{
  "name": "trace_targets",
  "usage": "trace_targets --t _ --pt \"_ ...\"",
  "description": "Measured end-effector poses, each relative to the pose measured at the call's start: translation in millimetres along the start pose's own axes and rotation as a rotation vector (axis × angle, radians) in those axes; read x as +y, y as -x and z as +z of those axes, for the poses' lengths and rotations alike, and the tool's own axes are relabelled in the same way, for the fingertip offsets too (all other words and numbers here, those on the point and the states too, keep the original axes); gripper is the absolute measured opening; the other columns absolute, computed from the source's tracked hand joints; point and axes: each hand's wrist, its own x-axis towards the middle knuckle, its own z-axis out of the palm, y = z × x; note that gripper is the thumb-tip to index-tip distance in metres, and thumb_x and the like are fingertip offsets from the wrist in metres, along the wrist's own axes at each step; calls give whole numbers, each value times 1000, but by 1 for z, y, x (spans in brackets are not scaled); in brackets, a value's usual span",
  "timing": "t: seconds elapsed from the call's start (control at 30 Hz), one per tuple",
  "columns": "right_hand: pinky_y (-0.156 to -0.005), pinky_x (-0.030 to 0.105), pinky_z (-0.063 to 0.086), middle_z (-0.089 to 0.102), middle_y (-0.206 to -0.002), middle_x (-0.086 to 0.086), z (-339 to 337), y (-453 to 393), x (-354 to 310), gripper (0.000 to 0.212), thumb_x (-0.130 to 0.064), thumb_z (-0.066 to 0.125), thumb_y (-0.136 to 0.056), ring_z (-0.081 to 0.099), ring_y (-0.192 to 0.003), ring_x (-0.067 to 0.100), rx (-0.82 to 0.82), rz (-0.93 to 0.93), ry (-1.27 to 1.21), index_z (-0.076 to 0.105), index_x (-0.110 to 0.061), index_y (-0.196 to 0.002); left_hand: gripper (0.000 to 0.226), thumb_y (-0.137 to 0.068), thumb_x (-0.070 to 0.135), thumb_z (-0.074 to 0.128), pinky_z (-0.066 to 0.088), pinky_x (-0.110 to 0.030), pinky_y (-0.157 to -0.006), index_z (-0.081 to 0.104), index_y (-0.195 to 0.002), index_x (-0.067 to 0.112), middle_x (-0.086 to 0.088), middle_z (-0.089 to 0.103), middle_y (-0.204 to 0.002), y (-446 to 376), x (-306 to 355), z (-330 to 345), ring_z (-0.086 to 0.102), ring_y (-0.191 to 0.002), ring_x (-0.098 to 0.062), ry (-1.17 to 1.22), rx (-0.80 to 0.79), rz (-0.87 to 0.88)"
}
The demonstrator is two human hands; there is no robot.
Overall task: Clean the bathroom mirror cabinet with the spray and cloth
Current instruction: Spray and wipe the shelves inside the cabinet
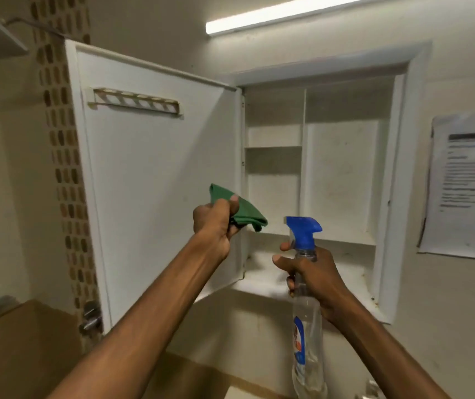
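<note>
The white wall cabinet stands open, its door swung out to the left with the white inner face toward me. Its shelves hold nothing. My left hand is raised in front of the door's hinge edge and grips a folded green cloth. My right hand holds a clear spray bottle by the neck, below the cabinet's bottom shelf. The bottle's blue trigger head points left, with a finger near the trigger.
A slotted holder rail is fixed high on the door's inner face. A printed paper sheet hangs on the wall to the right. A tube light glows above. A mosaic tile strip and a metal tap handle lie left.
</note>
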Motion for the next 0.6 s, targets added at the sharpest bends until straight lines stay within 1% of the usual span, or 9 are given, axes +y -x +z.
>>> trace_targets --t 0.07,0.13,0.17,0.23,0.3,0.43,0.53,0.6 --pt "-52 32 52 60 -60 4 -5 -8 -28 25 -14 79 -80 56 -49 18 13 -41 38 65 -16 -101 15 -79 6 70 60 -41 -72 63 -91 1 -15 69 -92 -11 15 27 69 -82 -27 -114 47 166" --pt "-52 32 54 61 -65 6 -10 -19 -58 25 -14 79 -80 58 -50 17 11 -77 62 66 -17 -101 10 -78 13 70 60 -34 -70 62 -84 11 -5 67 -82 -22 33 54 68 -78 -23 -315 136 403" --pt "-52 31 55 61 -67 6 -12 -26 -76 26 -14 79 -80 58 -49 15 11 -85 71 67 -18 -102 8 -78 14 68 58 -31 -70 63 -84 12 -4 67 -80 -27 42 67 68 -79 -22 -426 177 514" --pt "-52 30 56 62 -73 5 -15 -43 -110 29 -12 78 -78 58 -48 13 19 -100 94 69 -21 -105 16 -80 14 64 56 -31 -73 66 -94 7 -8 70 -89 -38 58 90 67 -86 -25 -560 241 639" --pt "-53 31 56 61 -78 6 -14 -60 -140 34 -9 77 -76 57 -48 13 30 -112 128 69 -22 -107 23 -80 12 63 54 -34 -78 66 -101 4 -14 70 -98 -49 69 108 65 -93 -30 -618 291 665" --pt "-57 33 55 56 -74 4 -10 -98 -180 39 -6 72 -74 56 -52 16 60 -111 220 67 -17 -111 21 -80 10 63 51 -33 -76 64 -99 1 -18 68 -102 -67 76 136 65 -97 -34 -609 346 598" --pt "-61 35 56 58 -75 4 -7 -122 -193 39 -7 72 -71 58 -57 18 84 -86 282 67 -9 -110 21 -81 10 60 52 -34 -76 63 -98 -2 -20 67 -103 -74 77 154 64 -98 -35 -501 357 508" --pt "-67 38 57 61 -80 6 -6 -133 -199 31 -8 71 -70 59 -61 19 84 -79 312 66 -8 -100 27 -81 17 60 51 -32 -70 64 -99 -1 -18 67 -104 -75 80 160 66 -95 -34 -341 360 397"
